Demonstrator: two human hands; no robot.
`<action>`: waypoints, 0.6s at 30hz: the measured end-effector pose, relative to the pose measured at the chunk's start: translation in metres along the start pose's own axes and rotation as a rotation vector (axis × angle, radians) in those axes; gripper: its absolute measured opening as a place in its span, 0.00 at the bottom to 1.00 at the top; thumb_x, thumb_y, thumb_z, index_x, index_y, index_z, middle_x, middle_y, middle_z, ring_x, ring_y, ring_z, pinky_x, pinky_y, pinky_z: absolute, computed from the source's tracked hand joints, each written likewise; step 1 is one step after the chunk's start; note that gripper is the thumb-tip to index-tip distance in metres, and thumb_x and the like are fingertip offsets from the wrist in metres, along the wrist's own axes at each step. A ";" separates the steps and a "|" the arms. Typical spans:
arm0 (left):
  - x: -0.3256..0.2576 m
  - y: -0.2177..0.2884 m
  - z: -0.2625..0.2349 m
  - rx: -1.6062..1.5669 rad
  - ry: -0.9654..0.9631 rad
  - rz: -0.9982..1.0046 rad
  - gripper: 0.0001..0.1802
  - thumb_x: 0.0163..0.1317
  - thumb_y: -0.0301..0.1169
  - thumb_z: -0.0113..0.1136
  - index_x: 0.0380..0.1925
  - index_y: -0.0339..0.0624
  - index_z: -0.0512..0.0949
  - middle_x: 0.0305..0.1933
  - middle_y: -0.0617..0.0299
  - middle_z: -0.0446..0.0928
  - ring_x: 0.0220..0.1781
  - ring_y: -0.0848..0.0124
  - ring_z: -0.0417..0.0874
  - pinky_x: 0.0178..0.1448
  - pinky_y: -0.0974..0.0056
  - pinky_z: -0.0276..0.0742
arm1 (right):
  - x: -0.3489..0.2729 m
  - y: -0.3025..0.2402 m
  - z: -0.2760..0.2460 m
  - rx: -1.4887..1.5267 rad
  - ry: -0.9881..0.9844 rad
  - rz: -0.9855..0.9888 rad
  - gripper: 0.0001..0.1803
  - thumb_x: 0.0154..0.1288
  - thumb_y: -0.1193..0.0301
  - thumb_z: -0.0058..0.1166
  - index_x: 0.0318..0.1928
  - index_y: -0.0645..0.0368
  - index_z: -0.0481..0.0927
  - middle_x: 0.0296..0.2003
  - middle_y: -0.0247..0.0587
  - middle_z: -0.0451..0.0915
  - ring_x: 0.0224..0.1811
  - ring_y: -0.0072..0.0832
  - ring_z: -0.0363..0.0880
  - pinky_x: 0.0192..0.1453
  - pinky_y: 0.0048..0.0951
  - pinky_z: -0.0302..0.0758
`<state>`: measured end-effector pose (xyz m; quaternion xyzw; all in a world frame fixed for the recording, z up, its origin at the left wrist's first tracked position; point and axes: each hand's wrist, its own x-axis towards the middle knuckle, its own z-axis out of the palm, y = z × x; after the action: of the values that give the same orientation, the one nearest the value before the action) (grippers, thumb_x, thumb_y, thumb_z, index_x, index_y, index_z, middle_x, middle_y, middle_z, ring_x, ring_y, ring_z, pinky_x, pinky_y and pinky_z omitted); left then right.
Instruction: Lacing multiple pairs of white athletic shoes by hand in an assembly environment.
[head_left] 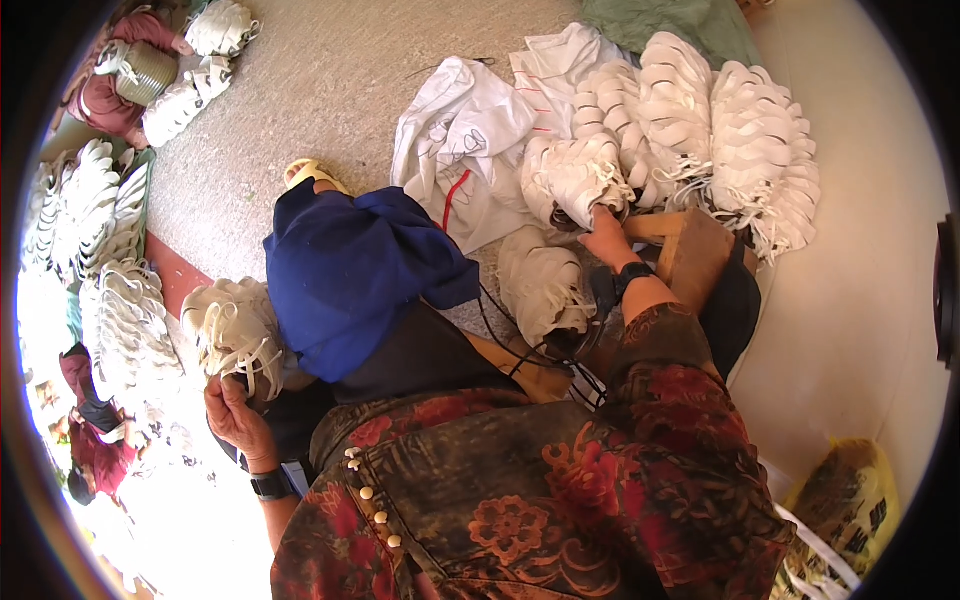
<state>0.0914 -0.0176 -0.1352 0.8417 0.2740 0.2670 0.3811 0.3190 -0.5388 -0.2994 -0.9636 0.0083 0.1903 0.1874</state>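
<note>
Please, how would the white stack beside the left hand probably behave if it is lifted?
The white stack might flex or shift, as its pieces seem to overlap in layers. Its thin strips would likely swing, since they dangle loosely.

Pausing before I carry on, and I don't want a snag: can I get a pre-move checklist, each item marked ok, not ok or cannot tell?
1. Right grip at the upper white bundle: ok, touching its lower end.
2. Left grip closed on the left white bundle: cannot tell; fingertips meet its hanging strips.
3. Black cords untangled: not ok, they cross loosely beside the lap.
4. Blue cloth clear of both hands: ok, draped over the leg.
5. Right wrist off the wooden block: cannot tell; they are close.
</note>
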 end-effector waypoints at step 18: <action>0.005 0.001 0.002 0.224 -0.024 0.016 0.09 0.64 0.32 0.50 0.30 0.38 0.72 0.22 0.67 0.67 0.25 0.78 0.63 0.31 0.71 0.63 | 0.043 0.009 0.000 -0.260 -0.111 -0.047 0.32 0.42 0.68 0.61 0.49 0.72 0.69 0.49 0.62 0.71 0.52 0.52 0.68 0.56 0.40 0.66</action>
<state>0.0962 -0.0160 -0.1347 0.8843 0.2909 0.2274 0.2859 0.3578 -0.5449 -0.3186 -0.9678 -0.0493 0.2381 0.0656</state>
